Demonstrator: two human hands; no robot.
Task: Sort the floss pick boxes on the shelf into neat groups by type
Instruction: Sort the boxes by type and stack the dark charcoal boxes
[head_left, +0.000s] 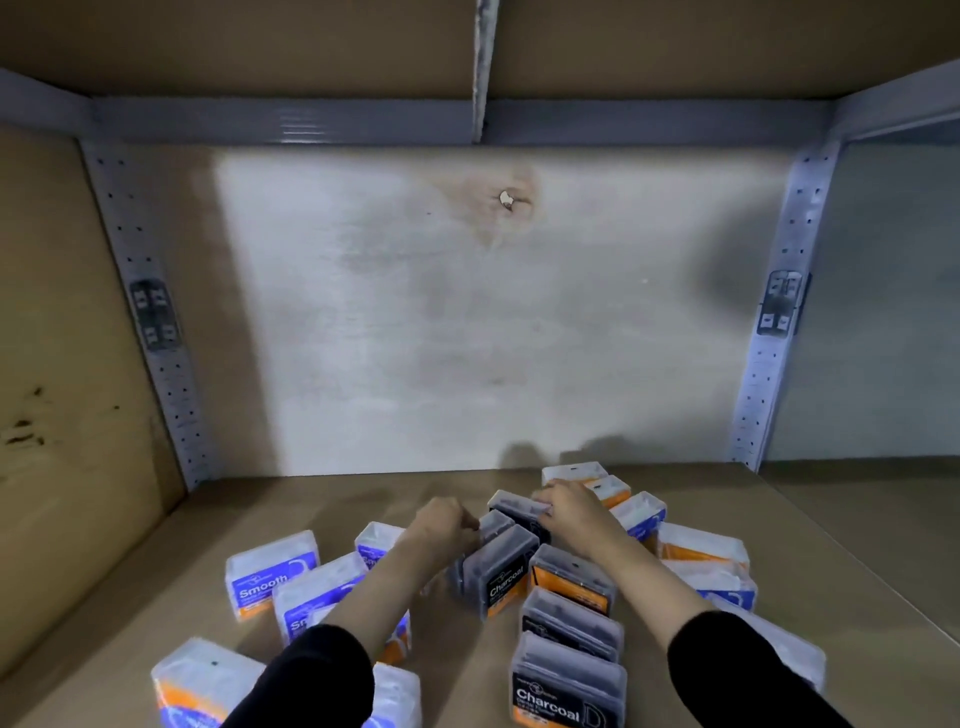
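Dark "Charcoal" floss pick boxes stand in a rough line down the middle of the shelf, one upright near the centre (501, 577) and one at the front (566, 686). My left hand (441, 525) grips a dark box (493, 525) behind the centre one. A further dark box (514, 506) sits at the back under my right hand (569, 512), whose fingers curl over its top. White and blue "Smooth" boxes (272, 571) are scattered on the left. More white boxes with blue or orange labels (701, 545) lie on the right.
The brown shelf board (291, 509) runs back to a pale, stained wall (467, 322). Perforated metal uprights stand at the left (150, 322) and right (779, 312) rear corners. A cardboard side panel (62, 364) closes the left side.
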